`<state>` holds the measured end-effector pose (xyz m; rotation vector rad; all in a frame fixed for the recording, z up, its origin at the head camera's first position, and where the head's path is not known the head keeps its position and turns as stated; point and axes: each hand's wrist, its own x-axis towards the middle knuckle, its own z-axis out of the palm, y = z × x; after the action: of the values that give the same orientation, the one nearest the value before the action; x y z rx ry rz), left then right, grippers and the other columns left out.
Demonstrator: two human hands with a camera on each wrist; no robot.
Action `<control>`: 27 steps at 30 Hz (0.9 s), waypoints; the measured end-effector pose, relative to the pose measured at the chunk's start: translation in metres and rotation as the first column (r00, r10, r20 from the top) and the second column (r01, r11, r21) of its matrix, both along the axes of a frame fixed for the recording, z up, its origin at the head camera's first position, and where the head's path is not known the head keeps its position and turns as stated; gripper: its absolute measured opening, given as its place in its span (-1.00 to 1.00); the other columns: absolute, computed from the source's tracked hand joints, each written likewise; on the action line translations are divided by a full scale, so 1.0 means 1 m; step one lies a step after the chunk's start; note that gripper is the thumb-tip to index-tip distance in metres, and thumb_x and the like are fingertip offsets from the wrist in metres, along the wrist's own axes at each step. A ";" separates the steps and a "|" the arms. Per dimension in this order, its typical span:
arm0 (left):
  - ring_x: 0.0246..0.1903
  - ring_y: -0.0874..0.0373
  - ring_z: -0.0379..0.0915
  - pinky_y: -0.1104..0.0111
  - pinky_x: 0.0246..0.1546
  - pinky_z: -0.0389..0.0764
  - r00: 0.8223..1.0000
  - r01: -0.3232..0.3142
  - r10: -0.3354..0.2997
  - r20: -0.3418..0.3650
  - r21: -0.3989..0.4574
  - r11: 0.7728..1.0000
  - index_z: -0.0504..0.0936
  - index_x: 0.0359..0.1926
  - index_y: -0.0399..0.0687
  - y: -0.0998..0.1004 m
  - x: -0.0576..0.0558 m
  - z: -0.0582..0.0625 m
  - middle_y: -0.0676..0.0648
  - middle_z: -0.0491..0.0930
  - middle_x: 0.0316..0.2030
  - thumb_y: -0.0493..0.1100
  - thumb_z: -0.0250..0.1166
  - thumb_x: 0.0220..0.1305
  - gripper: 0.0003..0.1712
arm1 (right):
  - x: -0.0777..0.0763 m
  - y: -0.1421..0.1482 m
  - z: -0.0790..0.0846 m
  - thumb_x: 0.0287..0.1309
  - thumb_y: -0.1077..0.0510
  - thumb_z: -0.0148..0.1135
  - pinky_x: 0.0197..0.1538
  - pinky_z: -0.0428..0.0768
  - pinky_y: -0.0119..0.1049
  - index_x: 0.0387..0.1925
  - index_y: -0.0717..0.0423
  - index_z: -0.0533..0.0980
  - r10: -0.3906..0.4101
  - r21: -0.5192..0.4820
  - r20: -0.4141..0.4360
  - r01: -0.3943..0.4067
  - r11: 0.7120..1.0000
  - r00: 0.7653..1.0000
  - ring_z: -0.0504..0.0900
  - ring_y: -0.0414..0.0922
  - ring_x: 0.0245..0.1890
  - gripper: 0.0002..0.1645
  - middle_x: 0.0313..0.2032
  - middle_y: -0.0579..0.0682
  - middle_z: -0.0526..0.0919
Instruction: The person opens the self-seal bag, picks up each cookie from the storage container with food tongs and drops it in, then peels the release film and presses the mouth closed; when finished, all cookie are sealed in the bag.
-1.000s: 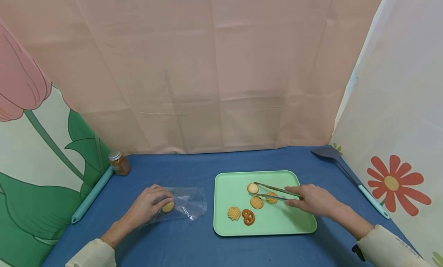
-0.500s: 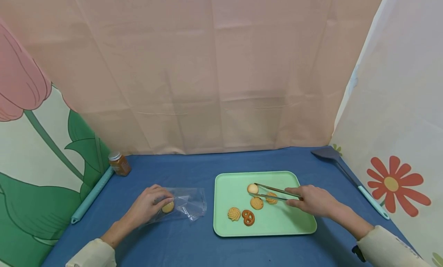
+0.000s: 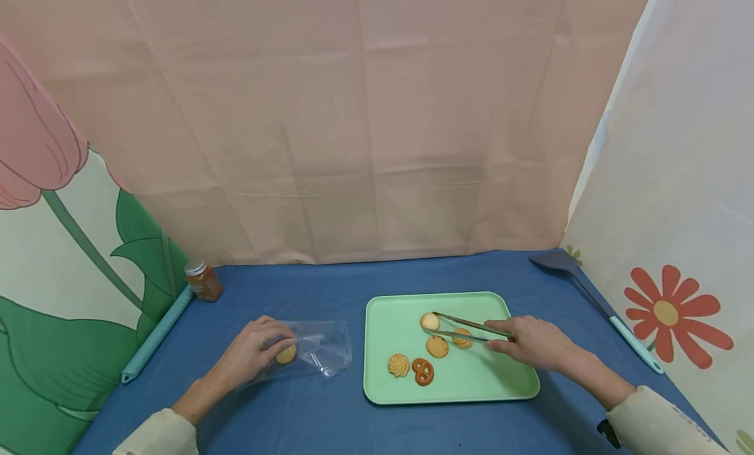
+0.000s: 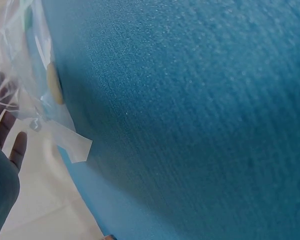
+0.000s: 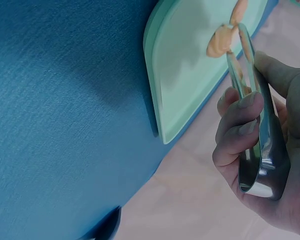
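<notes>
My left hand (image 3: pixel 259 349) grips a clear plastic bag (image 3: pixel 326 344) on the blue cloth, and a round cookie (image 3: pixel 286 355) shows inside it. In the left wrist view the bag (image 4: pixel 72 142) hangs from my fingers with the cookie (image 4: pixel 54 84) seen edge-on. My right hand (image 3: pixel 533 340) holds metal tongs (image 5: pixel 270 165), fingers and thumb wrapped on both arms. The parted tong tips lie beside a plain round cookie (image 3: pixel 430 321) on the green tray (image 3: pixel 377 317). Close by are a speckled cookie (image 3: pixel 437 346) and a swirl cookie (image 3: pixel 463 338), partly behind the tongs.
Toward the tray's front left lie another swirl cookie (image 3: pixel 398 365) and a pretzel (image 3: pixel 423 371). A spice jar (image 3: pixel 203 281) and a teal roll (image 3: pixel 156 335) stand along the left edge. A spatula (image 3: pixel 589 298) lies on the right by the wall.
</notes>
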<state>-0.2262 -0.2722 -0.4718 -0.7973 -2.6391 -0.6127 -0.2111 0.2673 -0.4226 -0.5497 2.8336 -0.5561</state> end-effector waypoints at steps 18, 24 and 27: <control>-0.17 0.38 0.51 0.24 -0.17 0.56 1.000 0.001 -0.001 -0.007 0.010 1.000 0.78 -0.21 0.29 0.002 0.002 0.000 0.36 0.69 -0.24 -0.09 0.41 0.26 -0.88 | -0.001 -0.013 0.008 0.33 -0.25 0.20 -0.47 0.37 -0.34 0.31 -0.02 0.51 0.045 -0.043 -0.027 -0.046 0.998 0.999 0.45 -0.37 -0.52 -0.35 -0.01 0.03 0.74; -0.17 0.38 0.51 0.24 -0.17 0.57 1.000 0.011 -0.011 -0.004 0.008 1.000 0.78 -0.22 0.27 0.002 0.000 -0.001 0.33 0.70 -0.25 -0.03 0.38 0.30 -0.93 | -0.002 -0.021 0.012 0.34 -0.25 0.19 -0.46 0.39 -0.36 0.30 -0.02 0.52 0.074 -0.048 -0.034 -0.076 0.996 0.997 0.48 -0.39 -0.48 -0.36 -0.01 0.02 0.74; -0.16 0.38 0.51 0.24 -0.16 0.58 1.000 0.014 -0.014 -0.003 0.007 1.000 0.78 -0.22 0.25 0.001 -0.001 -0.001 0.32 0.71 -0.25 -0.01 0.36 0.32 -0.92 | -0.002 -0.025 0.013 0.35 -0.26 0.18 -0.43 0.41 -0.36 0.31 -0.03 0.51 0.088 -0.041 -0.041 -0.089 0.995 0.995 0.50 -0.42 -0.42 -0.36 0.06 0.06 0.71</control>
<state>-0.2268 -0.2710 -0.4726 -0.8153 -2.6294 -0.6237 -0.2134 0.2427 -0.4100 -0.6977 2.8235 -0.5967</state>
